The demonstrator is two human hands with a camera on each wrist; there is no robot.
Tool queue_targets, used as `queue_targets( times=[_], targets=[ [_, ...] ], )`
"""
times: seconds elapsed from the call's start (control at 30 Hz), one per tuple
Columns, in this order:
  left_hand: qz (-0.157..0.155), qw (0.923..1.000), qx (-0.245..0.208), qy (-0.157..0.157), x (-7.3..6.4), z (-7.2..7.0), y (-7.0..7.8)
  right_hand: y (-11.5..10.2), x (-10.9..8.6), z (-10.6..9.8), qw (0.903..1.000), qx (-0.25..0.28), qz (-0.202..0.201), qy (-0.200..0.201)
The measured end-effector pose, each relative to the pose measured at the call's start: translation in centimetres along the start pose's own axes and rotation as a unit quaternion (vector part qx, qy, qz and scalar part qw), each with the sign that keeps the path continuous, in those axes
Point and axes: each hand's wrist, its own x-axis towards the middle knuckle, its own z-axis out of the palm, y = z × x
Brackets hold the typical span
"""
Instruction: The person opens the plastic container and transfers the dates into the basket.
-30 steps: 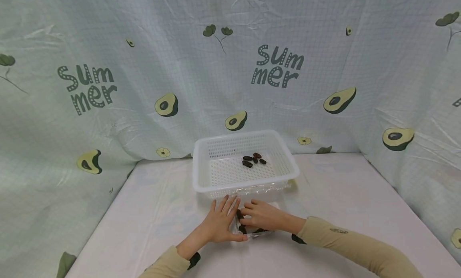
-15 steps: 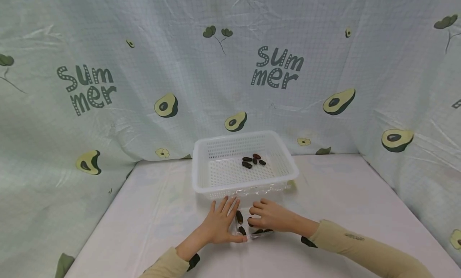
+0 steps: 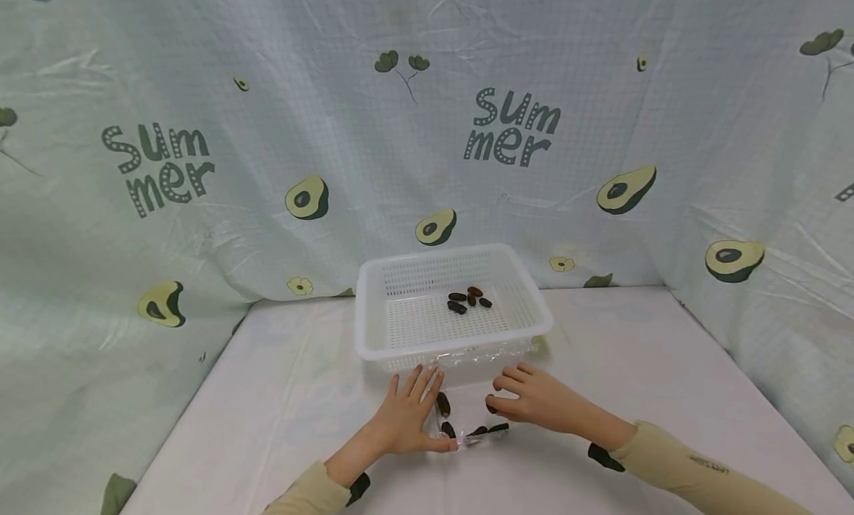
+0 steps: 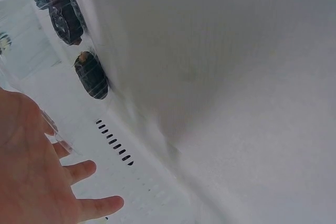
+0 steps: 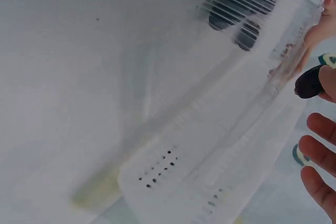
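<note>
My left hand [image 3: 407, 419] lies with fingers spread at the left side of a clear plastic box [image 3: 475, 439]. Inside that box are several dark dates, one of them a date [image 3: 443, 404] beside my left fingers. More dates, such as a date [image 4: 91, 75], show through the clear wall in the left wrist view. My right hand [image 3: 547, 402] pinches a single date [image 5: 308, 83] between thumb and finger, over the box's right side. The other right fingers are loosely bent, away from the date.
Behind the box stands a white perforated basket [image 3: 414, 315] with several dates [image 3: 457, 307] on its right side. Along its front edge runs a strip of clear plastic [image 3: 487, 351]. A white cloth [image 3: 300, 374] covers the table, and an avocado-print curtain [image 3: 373, 130] closes off the back.
My right hand has moved right, from among the dates near my left fingers to the box's right side, carrying the pinched date. The left hand has stayed in place.
</note>
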Motion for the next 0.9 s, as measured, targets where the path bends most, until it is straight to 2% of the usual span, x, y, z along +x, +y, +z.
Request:
queue_targets(
  times=[0.2,0.5,0.73,0.9],
  targets=[
    [0.002,1.0,-0.001,-0.002,0.1,0.1,0.1,1.0,-1.8,-1.7,0.9992,0.003,0.034,-0.02],
    [0.004,1.0,-0.004,-0.003,0.1,0.0,0.0,2.9,-3.8,-3.7,0.9984,-0.03,0.047,0.003],
    [0.001,1.0,-0.002,-0.003,0.0,0.0,0.0,5.9,-5.2,-4.7,0.9953,-0.054,0.08,-0.009],
    [0.002,1.0,-0.002,-0.006,0.0,0.0,0.0,8.5,-5.2,-5.1,0.9939,-0.054,0.096,-0.002]
  ],
)
